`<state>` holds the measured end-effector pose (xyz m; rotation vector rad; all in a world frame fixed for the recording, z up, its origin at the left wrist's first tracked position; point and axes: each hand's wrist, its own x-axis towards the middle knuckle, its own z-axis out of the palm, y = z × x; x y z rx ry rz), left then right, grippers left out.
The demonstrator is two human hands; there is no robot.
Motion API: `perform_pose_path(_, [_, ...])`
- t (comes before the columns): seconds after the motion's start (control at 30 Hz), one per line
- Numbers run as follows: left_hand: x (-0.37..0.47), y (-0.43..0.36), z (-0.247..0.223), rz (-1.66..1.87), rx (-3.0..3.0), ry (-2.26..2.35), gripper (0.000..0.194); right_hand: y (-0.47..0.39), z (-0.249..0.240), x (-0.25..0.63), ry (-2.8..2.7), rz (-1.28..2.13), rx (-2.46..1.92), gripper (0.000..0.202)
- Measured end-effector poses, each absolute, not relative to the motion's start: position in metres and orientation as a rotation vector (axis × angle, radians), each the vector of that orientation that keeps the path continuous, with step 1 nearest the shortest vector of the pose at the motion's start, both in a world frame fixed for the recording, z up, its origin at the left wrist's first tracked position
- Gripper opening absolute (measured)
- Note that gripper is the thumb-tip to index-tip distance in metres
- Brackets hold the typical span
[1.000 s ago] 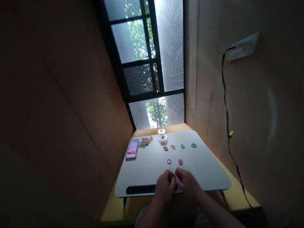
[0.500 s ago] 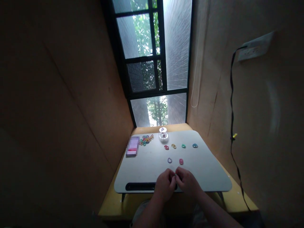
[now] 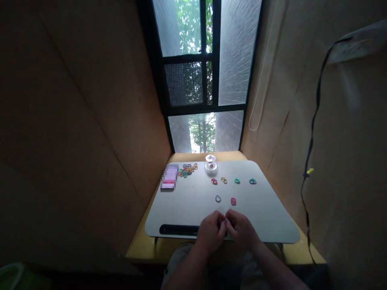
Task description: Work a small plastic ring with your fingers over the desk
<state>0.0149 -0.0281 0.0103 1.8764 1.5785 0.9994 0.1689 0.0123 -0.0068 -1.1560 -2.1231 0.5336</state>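
My left hand [image 3: 211,231] and my right hand [image 3: 242,229] meet over the front edge of the white lap table [image 3: 187,209]. The fingers of both are pinched together at the tips; whatever they hold is too small and hidden to make out. Just beyond them lie a single purple ring-shaped band [image 3: 218,199] and a pair of pink bands [image 3: 233,201]. Farther back runs a row of small groups: red bands [image 3: 214,181], yellow bands [image 3: 223,180], green bands [image 3: 237,181] and blue bands [image 3: 252,181].
A loose pile of mixed coloured bands [image 3: 188,170] lies at the back left, beside a blurred-out phone-like rectangle [image 3: 169,177]. A clear round container [image 3: 211,167] stands at the back. A black slot [image 3: 178,229] runs along the front. A black cord [image 3: 312,137] hangs at right.
The camera view has tilted down and shifted slightly. Both hands stay together at the front of the table, with small finger movements. The bands on the table lie as before.
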Motion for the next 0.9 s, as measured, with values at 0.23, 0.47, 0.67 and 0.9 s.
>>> perform_pose_path(0.23, [0.014, -0.023, 0.011, 0.995, 1.869, 1.582, 0.010, 0.020, -0.009, 0.169, -2.133, 0.558, -1.149, 0.011])
perform_pose_path(0.47, [0.011, -0.020, 0.012, 0.976, 1.847, 1.559, 0.009, 0.021, -0.006, 0.170, -2.143, 0.591, -1.141, 0.011])
perform_pose_path(0.67, [0.013, -0.021, 0.014, 0.976, 1.823, 1.575, 0.010, 0.020, -0.004, 0.169, -2.127, 0.611, -1.142, 0.012])
perform_pose_path(0.9, [0.014, -0.020, 0.014, 1.001, 1.827, 1.584, 0.008, 0.016, 0.002, 0.167, -2.090, 0.605, -1.143, 0.010])
